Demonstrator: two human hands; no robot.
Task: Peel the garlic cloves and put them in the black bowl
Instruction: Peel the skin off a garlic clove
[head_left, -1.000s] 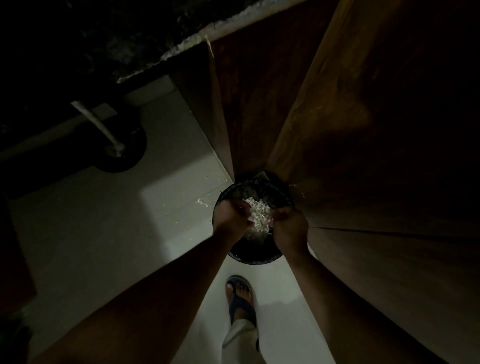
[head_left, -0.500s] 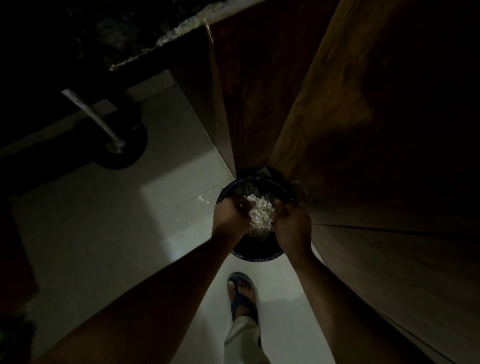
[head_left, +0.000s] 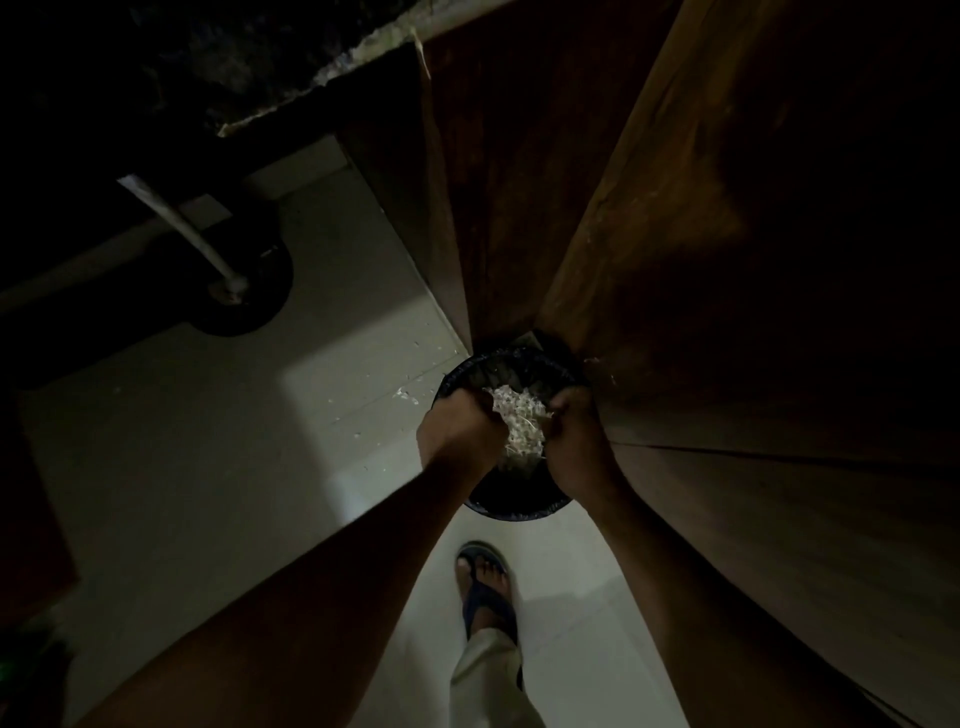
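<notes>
Dim pale floor (head_left: 208, 467), dark wooden cabinet doors (head_left: 727, 260) to the right. Black bin (head_left: 511, 512) stands at the cabinet foot. Left hand (head_left: 460, 434) and right hand (head_left: 576, 441) hover over it, fingers curled inward around a clump of white garlic peelings (head_left: 519, 423) pressed between them. Sandalled foot (head_left: 485, 587) below
</notes>
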